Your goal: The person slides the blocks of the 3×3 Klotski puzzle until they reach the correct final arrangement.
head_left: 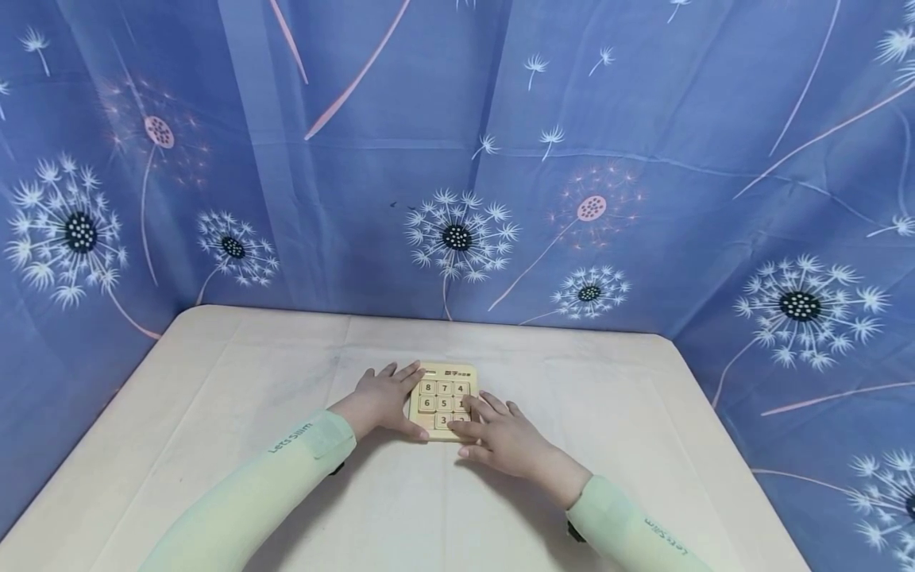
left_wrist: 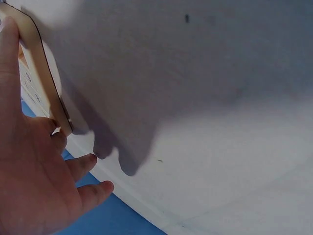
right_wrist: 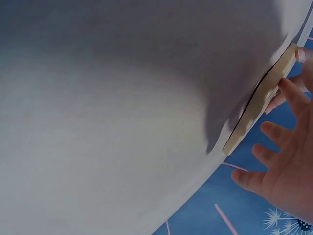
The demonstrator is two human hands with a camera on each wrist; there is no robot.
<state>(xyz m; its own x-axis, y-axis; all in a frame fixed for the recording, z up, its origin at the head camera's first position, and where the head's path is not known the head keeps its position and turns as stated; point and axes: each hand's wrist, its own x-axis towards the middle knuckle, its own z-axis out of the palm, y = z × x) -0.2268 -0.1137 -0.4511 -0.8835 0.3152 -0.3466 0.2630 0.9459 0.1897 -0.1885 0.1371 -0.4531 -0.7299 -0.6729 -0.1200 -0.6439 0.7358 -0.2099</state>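
Note:
A yellow sliding number puzzle (head_left: 444,403) lies flat on the table, its numbered square tiles in rows with a gap at the lower left. My left hand (head_left: 382,401) holds the left side of its frame, thumb at the near corner and index finger near the far one. In the left wrist view the thumb (left_wrist: 9,58) lies along the frame's edge while other fingers stick out past it. From the right, my right hand (head_left: 511,437) reaches over the puzzle, fingertips touching tiles at the right, partly hiding the 1 and 2. Its thumb is by the near right corner.
A pale cloth covers the table (head_left: 343,516). Blue curtains (head_left: 357,199) with a dandelion print hang behind the table and along both sides. Light green sleeves (head_left: 250,492) cover both forearms.

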